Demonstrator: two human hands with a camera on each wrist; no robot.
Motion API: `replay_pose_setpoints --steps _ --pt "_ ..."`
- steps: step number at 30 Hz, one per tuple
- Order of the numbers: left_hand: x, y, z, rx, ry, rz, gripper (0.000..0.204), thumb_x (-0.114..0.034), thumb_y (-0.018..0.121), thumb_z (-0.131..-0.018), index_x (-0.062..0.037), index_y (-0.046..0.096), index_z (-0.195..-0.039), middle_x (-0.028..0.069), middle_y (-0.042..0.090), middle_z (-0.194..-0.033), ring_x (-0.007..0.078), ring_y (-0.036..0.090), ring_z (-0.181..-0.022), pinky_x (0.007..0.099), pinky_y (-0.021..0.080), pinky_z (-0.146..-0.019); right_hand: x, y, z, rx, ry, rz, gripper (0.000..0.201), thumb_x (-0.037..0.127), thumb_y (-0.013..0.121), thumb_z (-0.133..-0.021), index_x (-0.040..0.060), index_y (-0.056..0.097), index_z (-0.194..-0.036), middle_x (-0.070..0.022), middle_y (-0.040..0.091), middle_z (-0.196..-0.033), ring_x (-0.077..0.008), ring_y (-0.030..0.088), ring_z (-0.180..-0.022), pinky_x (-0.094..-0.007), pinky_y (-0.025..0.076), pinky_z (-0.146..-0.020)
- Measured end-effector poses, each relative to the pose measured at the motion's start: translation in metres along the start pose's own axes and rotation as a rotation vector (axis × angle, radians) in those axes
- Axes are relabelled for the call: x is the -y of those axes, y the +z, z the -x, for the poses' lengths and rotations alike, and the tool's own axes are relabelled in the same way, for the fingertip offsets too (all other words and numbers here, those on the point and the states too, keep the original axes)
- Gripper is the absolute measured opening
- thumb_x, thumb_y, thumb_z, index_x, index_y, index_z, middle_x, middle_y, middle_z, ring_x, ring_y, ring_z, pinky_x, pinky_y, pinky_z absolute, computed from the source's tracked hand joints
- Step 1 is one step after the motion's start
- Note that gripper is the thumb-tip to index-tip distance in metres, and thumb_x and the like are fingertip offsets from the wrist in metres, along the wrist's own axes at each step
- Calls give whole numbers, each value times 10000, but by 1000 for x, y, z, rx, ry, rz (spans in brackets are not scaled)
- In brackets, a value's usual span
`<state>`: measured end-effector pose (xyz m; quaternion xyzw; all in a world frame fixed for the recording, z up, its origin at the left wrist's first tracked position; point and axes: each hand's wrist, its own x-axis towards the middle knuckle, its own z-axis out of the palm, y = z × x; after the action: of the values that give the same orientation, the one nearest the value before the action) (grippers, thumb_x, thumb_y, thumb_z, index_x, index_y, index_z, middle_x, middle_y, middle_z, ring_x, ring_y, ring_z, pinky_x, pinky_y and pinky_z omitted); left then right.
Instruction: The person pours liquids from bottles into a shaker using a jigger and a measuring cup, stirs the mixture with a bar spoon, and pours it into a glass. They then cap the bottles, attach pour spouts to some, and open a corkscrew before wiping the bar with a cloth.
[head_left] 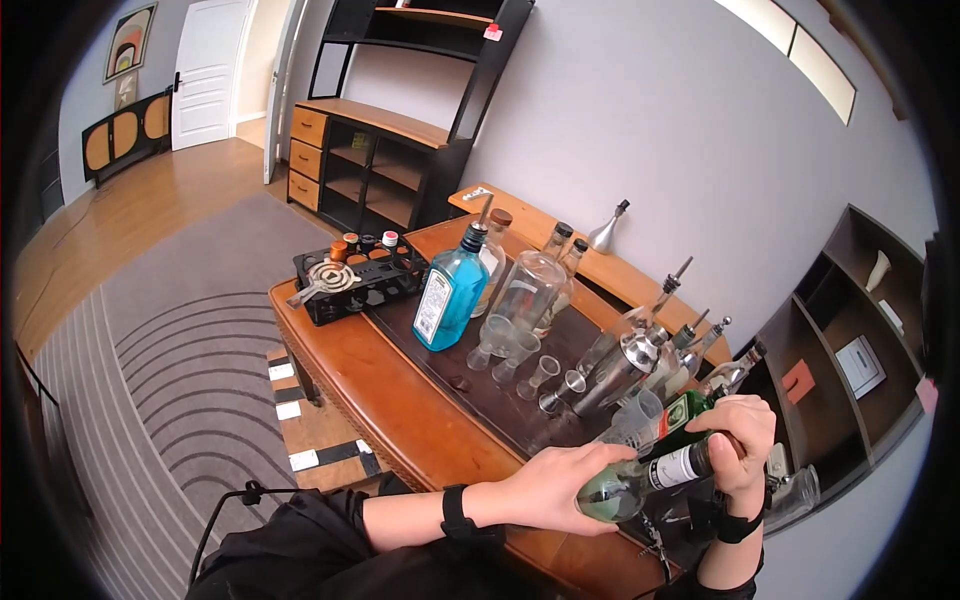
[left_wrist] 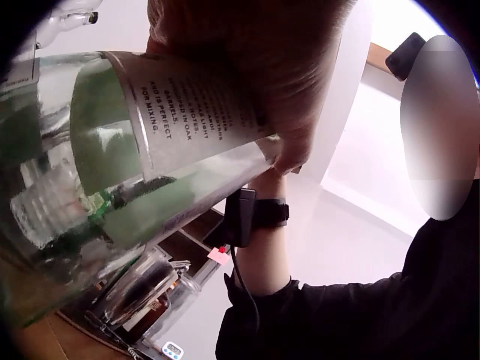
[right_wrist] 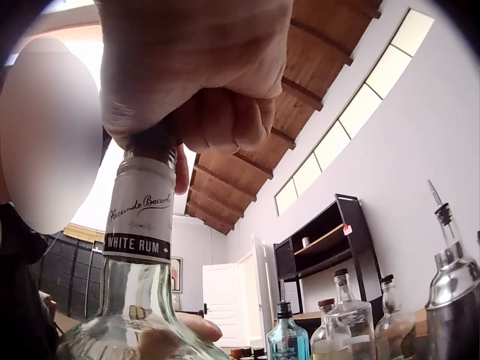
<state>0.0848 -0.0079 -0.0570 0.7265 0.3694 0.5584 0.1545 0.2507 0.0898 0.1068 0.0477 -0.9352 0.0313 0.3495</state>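
Tabletop point(head_left: 440, 410): leather, crowded. Black shelf unit point(head_left: 400, 130) against the wall past its left end. Caddy point(head_left: 385, 275) sits at tabletop's left edge, bottle caps showing on top. Blue bottle point(head_left: 450, 295) upright just right of caddy, pourer fitted; clear bottle point(head_left: 532, 285) behind it, toward the far edge. Rum bottle point(head_left: 640, 482) is off to the right, by the near edge, held tilted: base toward the left, neck up toward the right. Can't tell if its base touches anything. Shaker point(head_left: 622, 372) upright, mid-tabletop, right half. Green bottle point(head_left: 685, 408) just behind rum bottle, toward right edge. Left hand point(head_left: 555, 490) clamped round rum bottle's lower body. Right hand point(head_left: 738, 440) clamped on top of its neck, fingers curled; cap hidden. Clear jiggers point(head_left: 541, 376) in a line between blue bottle and shaker, metal jigger point(head_left: 562, 393) at the shaker end. Strainer point(head_left: 332, 277) lies on caddy.
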Motion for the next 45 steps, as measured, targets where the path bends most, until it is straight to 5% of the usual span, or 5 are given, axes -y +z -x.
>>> replay_pose_setpoints --steps 15,19,21,35,45 --pt "-2 -1 -2 85 2 5 805 -388 828 -678 -80 458 -1324 141 599 -1200 337 634 -1043 392 527 -872 36 -19 5 38 -113 612 169 111 623 -667 77 480 -584 -31 387 -517 -214 376 -404 -332 319 -424" --pt "19 -9 -1 -57 -201 159 829 -315 866 -663 -81 433 -1330 151 610 -1204 314 648 -1062 375 514 -905 40 -44 11 -530 -92 624 310 274 534 -832 42 544 -626 -45 425 -528 -192 422 -485 -318 325 -483" --pt "24 -10 -1 -63 -158 191 835 -310 872 -658 -81 429 -1327 145 631 -1158 310 656 -1044 380 511 -910 54 -64 15 -532 387 381 416 330 435 -909 4 562 -683 -55 504 -637 -127 436 -584 -288 319 -563" --pt "0 -13 7 6 -170 144 946 -314 880 -667 -54 356 -1410 190 522 -1333 312 567 -1197 396 443 -1018 82 3 43 51 666 -485 354 294 439 -1004 5 591 -1141 -75 549 -840 -156 536 -748 -287 436 -719" --pt "-46 -24 33 -254 516 -374 542 -327 855 -678 -63 672 -1115 105 613 -1129 269 628 -926 393 531 -819 92 55 52 232 616 -537 468 181 554 -948 45 401 -1368 -132 597 -816 -303 618 -669 -387 477 -608"
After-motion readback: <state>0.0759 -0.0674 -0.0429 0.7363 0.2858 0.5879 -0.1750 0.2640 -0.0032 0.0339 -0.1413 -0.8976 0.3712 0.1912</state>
